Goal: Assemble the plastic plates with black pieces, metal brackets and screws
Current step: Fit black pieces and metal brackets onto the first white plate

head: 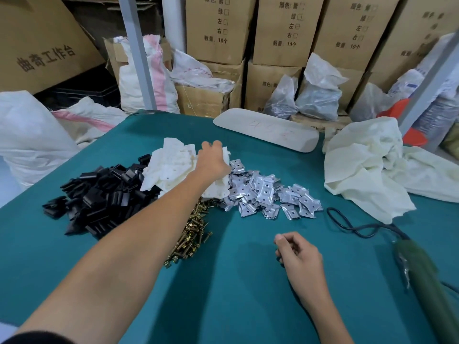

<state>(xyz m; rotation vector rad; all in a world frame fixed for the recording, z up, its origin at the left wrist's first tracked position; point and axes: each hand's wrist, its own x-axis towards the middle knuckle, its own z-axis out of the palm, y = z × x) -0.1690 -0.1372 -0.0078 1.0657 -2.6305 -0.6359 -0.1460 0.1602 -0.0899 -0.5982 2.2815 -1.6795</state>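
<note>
A heap of white plastic plates [173, 167] lies mid-table, with black pieces [104, 197] piled to its left, metal brackets [265, 192] spread to its right and brass screws [191, 234] in front. My left hand [213, 160] reaches over the heap, its fingers curled over the far edge of a top plate. My right hand [298, 254] rests on the green table [236, 306] near the front, fingers loosely curled and holding nothing.
A green electric screwdriver [422, 276] with a black cable [347, 224] lies at the right. A crumpled white cloth [367, 165] and a long white pad [265, 130] sit at the back right. Cardboard boxes [218, 28] and sacks [29, 140] ring the table.
</note>
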